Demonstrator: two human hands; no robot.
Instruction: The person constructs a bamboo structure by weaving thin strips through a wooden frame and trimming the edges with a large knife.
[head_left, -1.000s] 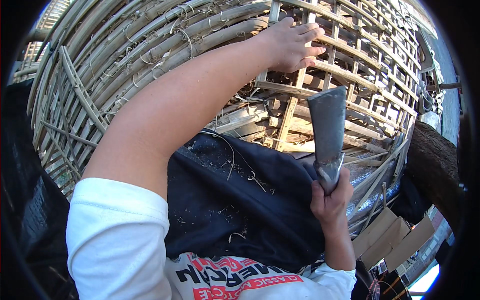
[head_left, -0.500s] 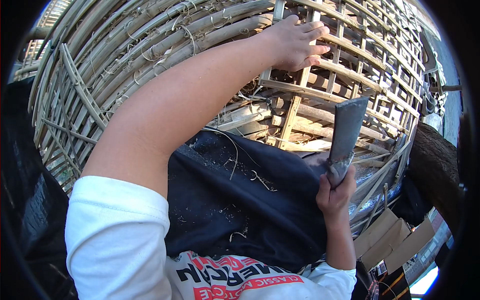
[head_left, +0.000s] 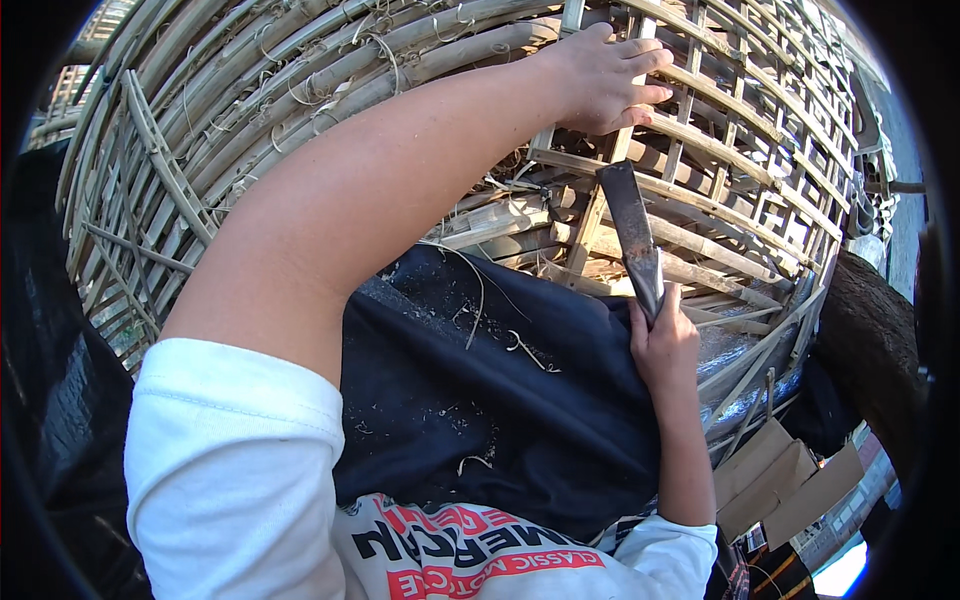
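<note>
My left hand (head_left: 612,82) lies on a bamboo lattice (head_left: 712,98) at the upper middle, its fingers spread across the slats. Below it, my right hand (head_left: 664,340) is closed around the grip of a broad-bladed chopping knife (head_left: 632,222). The blade is dark, square-ended and points up toward an upright slat (head_left: 588,232) of the lattice. In this view its tip overlaps a crosswise slat; whether it touches I cannot tell. The grip is mostly hidden in my fingers.
A dark cloth (head_left: 500,390) with bamboo shavings covers my lap. Bundled bamboo poles (head_left: 330,90) fill the upper left. On the right are a thick log (head_left: 870,330) and an open cardboard box (head_left: 780,485). Bamboo strips (head_left: 740,385) stick out beside my right hand.
My right hand has swung the knife to the left and tilted it, so its blade now lies nearer the upright slat. The left hand stays on the lattice.
</note>
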